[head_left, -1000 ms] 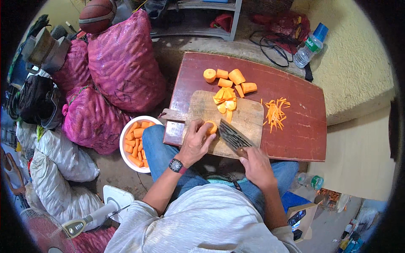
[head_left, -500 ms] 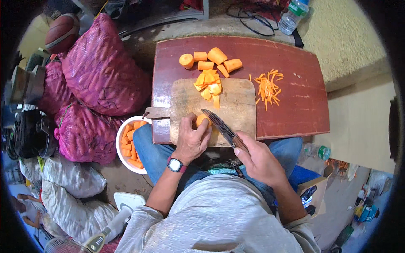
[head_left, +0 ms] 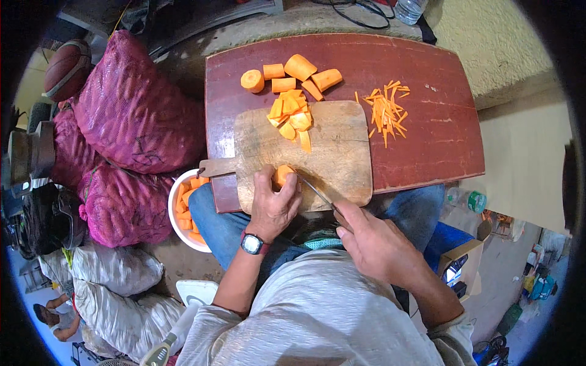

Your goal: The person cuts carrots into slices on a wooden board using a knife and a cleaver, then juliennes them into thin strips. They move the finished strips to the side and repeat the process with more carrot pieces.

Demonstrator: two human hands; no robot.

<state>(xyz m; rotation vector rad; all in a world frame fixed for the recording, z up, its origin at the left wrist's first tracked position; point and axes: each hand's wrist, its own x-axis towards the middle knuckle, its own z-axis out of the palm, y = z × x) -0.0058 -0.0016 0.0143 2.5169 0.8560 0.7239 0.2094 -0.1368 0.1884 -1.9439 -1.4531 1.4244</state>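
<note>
Near the front of a wooden cutting board [head_left: 336, 143], my left hand [head_left: 273, 204] grips a carrot piece [head_left: 282, 175] between thumb and fingers. My right hand [head_left: 375, 241] is wrapped round the handle of a knife [head_left: 316, 191], whose blade edge meets the right side of that piece. Farther back on the board lies a heap of carrot slices [head_left: 290, 114]. Behind it, several peeled carrot chunks [head_left: 299, 67] rest on the red table [head_left: 439, 131]. Thin carrot strips [head_left: 386, 111] are piled to the right of the board.
A white tub [head_left: 175, 213] of carrot pieces stands left of my knee. Pink mesh sacks [head_left: 137, 110] and white sacks [head_left: 116, 268] crowd the left, with a basketball [head_left: 68, 70] on top. An open carton [head_left: 467, 268] sits low right. Another person [head_left: 58, 317] is far left.
The knife blade has turned more upright and come against the right side of the carrot piece. My view has shifted, so the table appears slightly moved and rotated.
</note>
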